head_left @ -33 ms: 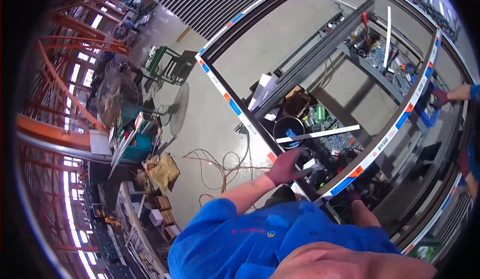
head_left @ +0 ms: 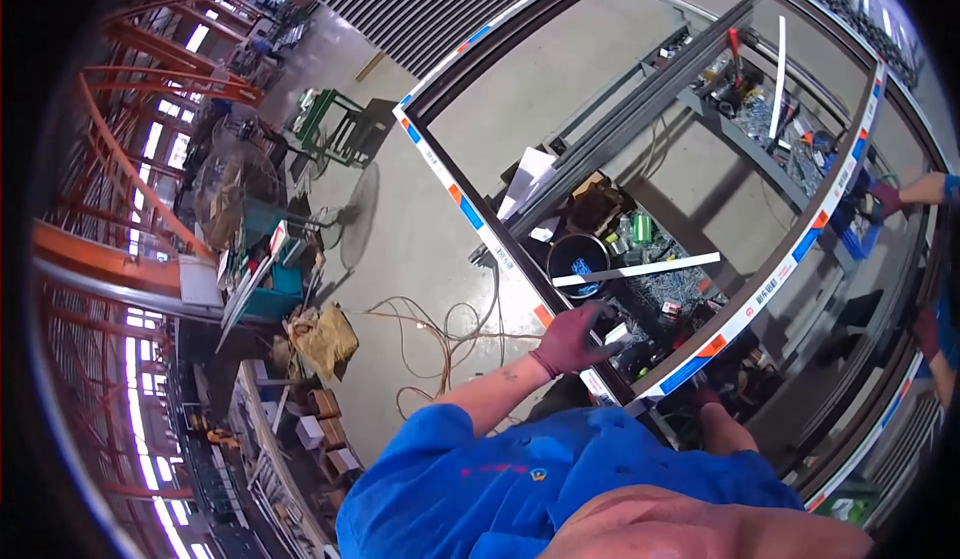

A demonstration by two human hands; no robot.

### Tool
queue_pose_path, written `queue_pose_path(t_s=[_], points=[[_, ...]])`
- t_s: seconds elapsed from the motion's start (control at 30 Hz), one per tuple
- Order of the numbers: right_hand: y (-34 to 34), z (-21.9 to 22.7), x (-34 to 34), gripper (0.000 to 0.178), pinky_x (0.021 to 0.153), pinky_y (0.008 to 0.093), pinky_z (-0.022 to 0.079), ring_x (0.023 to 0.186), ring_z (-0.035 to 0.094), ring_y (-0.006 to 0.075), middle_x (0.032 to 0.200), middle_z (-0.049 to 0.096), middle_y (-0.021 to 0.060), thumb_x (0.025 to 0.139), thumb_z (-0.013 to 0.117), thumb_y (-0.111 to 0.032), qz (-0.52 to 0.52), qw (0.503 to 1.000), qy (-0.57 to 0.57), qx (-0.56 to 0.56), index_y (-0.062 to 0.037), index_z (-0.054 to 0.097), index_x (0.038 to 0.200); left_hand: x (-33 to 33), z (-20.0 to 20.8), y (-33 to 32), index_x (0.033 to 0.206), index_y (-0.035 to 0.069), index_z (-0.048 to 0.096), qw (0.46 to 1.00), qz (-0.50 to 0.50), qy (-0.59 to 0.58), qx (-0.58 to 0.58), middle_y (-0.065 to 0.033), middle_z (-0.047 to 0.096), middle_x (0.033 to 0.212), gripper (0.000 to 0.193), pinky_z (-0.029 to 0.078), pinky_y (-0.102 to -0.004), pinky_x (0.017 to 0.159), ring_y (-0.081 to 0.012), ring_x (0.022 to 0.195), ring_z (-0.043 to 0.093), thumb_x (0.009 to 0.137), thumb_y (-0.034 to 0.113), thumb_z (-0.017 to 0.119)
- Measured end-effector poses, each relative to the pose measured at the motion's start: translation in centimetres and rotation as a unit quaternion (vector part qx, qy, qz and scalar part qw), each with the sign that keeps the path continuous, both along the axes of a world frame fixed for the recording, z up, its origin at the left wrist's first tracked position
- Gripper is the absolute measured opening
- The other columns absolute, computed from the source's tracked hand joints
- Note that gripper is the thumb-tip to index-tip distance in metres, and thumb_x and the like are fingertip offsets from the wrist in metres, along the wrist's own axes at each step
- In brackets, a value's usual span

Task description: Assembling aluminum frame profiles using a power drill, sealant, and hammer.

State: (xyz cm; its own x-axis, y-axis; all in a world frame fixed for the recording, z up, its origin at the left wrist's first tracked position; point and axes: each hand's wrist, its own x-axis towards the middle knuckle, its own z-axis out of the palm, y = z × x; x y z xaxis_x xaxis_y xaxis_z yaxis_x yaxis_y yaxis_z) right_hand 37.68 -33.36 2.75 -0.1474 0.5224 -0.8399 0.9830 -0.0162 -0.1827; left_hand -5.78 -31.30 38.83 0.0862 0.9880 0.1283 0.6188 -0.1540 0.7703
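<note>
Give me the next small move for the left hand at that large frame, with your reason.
I'd probably settle the left hand more firmly on the frame before shifting anything. It is at the frame's side bar near the closest corner, while the right hand is mostly hidden by the near bar, so its grip can't be judged.

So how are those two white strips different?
The near white strip looks longer here than the far white strip. The near white strip runs crosswise, partly across the black tub; the far white strip points away, right of the red handle. Both are thin and white.
</note>
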Motion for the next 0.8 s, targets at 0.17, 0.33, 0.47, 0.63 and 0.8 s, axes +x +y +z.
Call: queue_pose_path(t_s=[0.17, 0.33, 0.47, 0.63, 0.8], points=[[1.9, -1.0, -1.8, 0.086, 0.12, 0.0499, 0.046, 0.145, 0.057, 0.0368, 0.162, 0.055, 0.0139, 0.095, 0.051, -0.076, 0.116, 0.992, -0.002, -0.041, -0.018, 0.056, 0.158, 0.7, -0.9, -0.8, 0.117, 0.006, 0.065, 0.99, 0.05, 0.095, 0.087, -0.0177, 0.072, 0.124, 0.054, 0.06, -0.0436, 0.082, -0.0367, 0.099, 0.074, 0.076, 0.026, 0.094], [-0.3, -10.2, -0.5, 0.091, 0.122, 0.0509, 0.044, 0.151, 0.051, 0.0368, 0.17, 0.045, 0.0149, 0.095, 0.057, -0.072, 0.184, 0.975, 0.114, 0.05, -0.0208, 0.04, 0.168, 1.3, -1.2, -0.4, 0.117, 0.005, 0.065, 0.987, 0.041, 0.122, 0.093, -0.0194, 0.072, 0.125, 0.056, 0.061, -0.0435, 0.083, -0.0365, 0.099, 0.074, 0.075, 0.027, 0.095], [-1.6, -14.2, -0.5, 0.084, 0.119, 0.0525, 0.047, 0.148, 0.053, 0.0384, 0.169, 0.044, 0.0176, 0.097, 0.057, -0.064, 0.24, 0.958, 0.148, 0.058, -0.0193, 0.041, 0.167, 1.3, -1.6, -0.4, 0.118, 0.005, 0.065, 0.986, 0.049, 0.128, 0.097, -0.0206, 0.071, 0.125, 0.058, 0.061, -0.0436, 0.083, -0.0373, 0.099, 0.074, 0.075, 0.028, 0.096], [-2.0, -15.1, 0.6, 0.078, 0.117, 0.0541, 0.049, 0.146, 0.055, 0.0401, 0.169, 0.043, 0.0203, 0.099, 0.058, -0.055, 0.293, 0.938, 0.172, 0.073, -0.0178, 0.041, 0.166, 1.4, -1.3, -0.6, 0.12, 0.006, 0.064, 0.988, 0.041, 0.123, 0.085, -0.0215, 0.071, 0.125, 0.059, 0.061, -0.0442, 0.084, -0.0388, 0.099, 0.074, 0.076, 0.029, 0.095], [0.4, -3.7, -0.7, 0.069, 0.105, 0.0485, 0.055, 0.13, 0.067, 0.0386, 0.146, 0.066, 0.0221, 0.099, 0.058, -0.052, 0.282, 0.937, 0.205, 0.033, -0.0141, 0.055, 0.157, 1.4, -1.6, -1.0, 0.122, 0.006, 0.064, 0.985, 0.042, 0.146, 0.084, -0.02, 0.071, 0.124, 0.059, 0.061, -0.0447, 0.084, -0.0387, 0.099, 0.074, 0.077, 0.029, 0.094]])
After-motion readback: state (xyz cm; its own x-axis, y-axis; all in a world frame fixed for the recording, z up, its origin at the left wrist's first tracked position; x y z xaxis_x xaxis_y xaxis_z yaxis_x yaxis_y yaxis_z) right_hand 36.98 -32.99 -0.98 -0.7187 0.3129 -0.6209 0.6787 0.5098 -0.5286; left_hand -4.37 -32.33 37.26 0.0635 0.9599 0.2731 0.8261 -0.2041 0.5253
